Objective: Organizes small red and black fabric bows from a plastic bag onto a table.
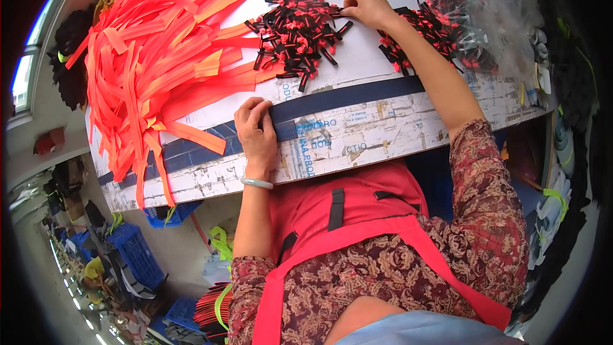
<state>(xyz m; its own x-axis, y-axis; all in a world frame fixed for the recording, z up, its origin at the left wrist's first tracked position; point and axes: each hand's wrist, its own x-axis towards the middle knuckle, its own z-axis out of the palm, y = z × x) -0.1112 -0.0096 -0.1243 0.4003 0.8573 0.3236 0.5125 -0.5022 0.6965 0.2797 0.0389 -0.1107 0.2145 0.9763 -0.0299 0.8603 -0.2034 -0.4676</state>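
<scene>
A small black-and-coral piece [337, 13] sits at the tips of the R. hand [370, 9], thumb and forefinger closed on it in a pinch, at the far right edge of the central pile [297, 37]. The piece's long axis runs approx. left–right; the pile's bulk lies left and slightly near of those fingertips. The R. hand is the nearer of the two; the L. hand [257, 135] rests well apart, on the near side of the worktable [364, 137], fingers curled over a navy band [354, 96] that runs left–right. Its undersides are hidden, so can't tell if it grips the band or merely leans there.

Right of the R. forearm: a 2nd pile [429, 30] of like pieces, w/ a clear plastic bag [501, 13] at the far right. Left: a heap of orange strips [143, 67], some hanging over the near edge.

Count: 2 hands, 2 loose piles, 1 bag, 1 band, 1 strip heap; pieces and strips overlap, no. of each not countable.
</scene>
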